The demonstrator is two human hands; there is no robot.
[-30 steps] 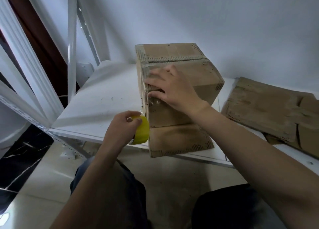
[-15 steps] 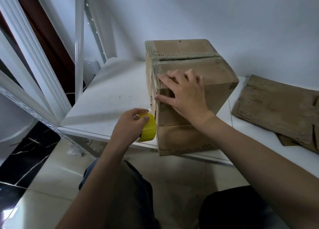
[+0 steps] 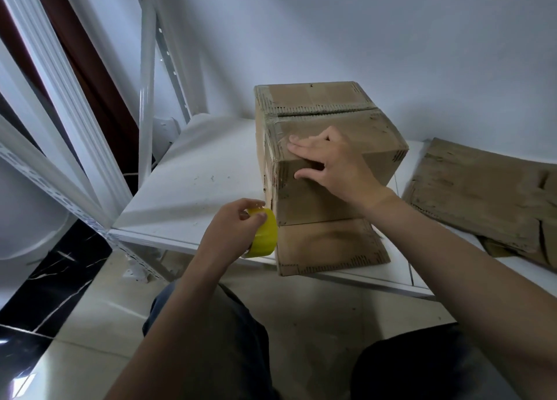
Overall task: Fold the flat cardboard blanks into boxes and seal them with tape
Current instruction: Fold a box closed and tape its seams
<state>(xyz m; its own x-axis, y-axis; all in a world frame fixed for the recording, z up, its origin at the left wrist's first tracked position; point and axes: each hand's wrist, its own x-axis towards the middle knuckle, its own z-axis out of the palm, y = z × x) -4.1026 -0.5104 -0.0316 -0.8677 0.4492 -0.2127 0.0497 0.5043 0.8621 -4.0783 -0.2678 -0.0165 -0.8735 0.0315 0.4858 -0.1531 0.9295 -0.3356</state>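
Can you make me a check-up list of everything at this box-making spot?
Surface: white shelf.
Job's things: cardboard box at the shelf's front edge, top flaps folded down; yellow tape roll; flat cardboard blanks to the right.
Clutter: small dark specks on the shelf.
Grips: left hand grips the tape roll beside the box; right hand presses flat on the box top.
Cables: nothing seen.
Surroundings: white wall, white rack post, tiled floor.
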